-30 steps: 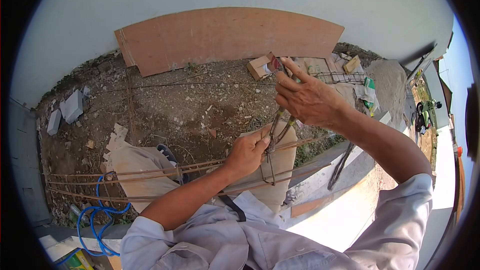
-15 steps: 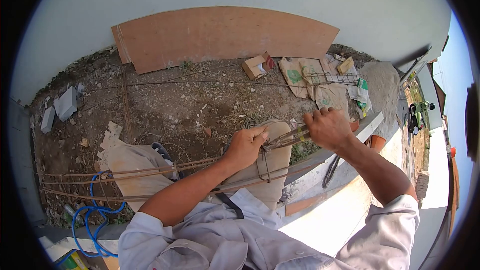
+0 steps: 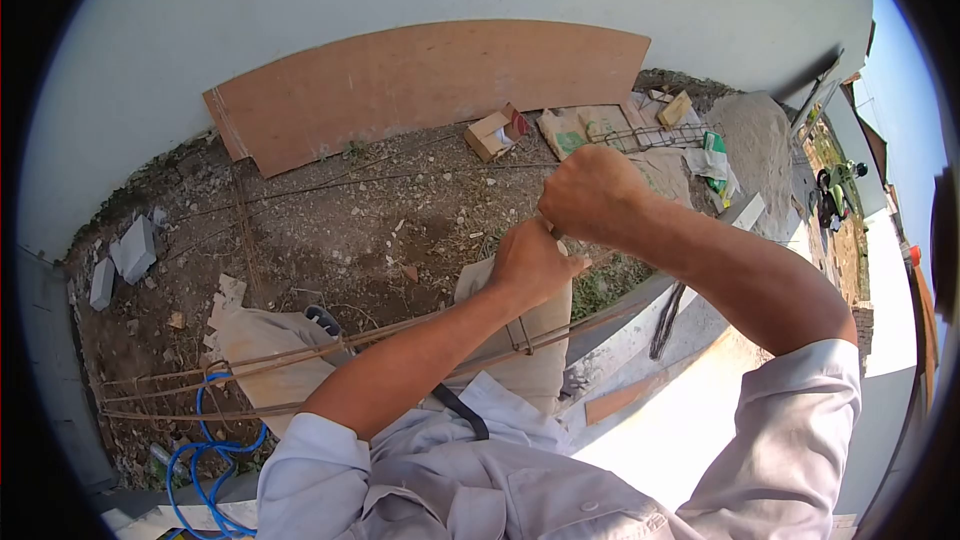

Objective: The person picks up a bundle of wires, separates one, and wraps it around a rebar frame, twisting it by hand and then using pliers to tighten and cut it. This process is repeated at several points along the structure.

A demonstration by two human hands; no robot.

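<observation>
A rebar cage (image 3: 290, 358) of thin rusty bars lies across my lap, with a wire-like stirrup (image 3: 519, 335) over the right knee. My left hand (image 3: 533, 265) is closed around the upper bars of the cage, its thumb pointing right. Just above it, my right hand (image 3: 597, 195) is a tight fist, touching or almost touching the left. A short dark piece of metal shows between the hands. It appears to belong to the pincers that the right hand gripped earlier; the rest is hidden by the fist and wrist.
Blue hose (image 3: 205, 470) coils at the lower left beside pale blocks (image 3: 133, 248). A plywood sheet (image 3: 430, 90) leans on the wall. An open carton (image 3: 493, 137), paper sacks (image 3: 560, 132) and a sand pile (image 3: 755, 135) lie ahead. Dark wire (image 3: 665, 320) rests on the right ledge.
My right hand has moved left and up, turning over beside the left hand, so the pincers are now mostly hidden. My left hand has shifted slightly right and up. The view has tilted slightly.
</observation>
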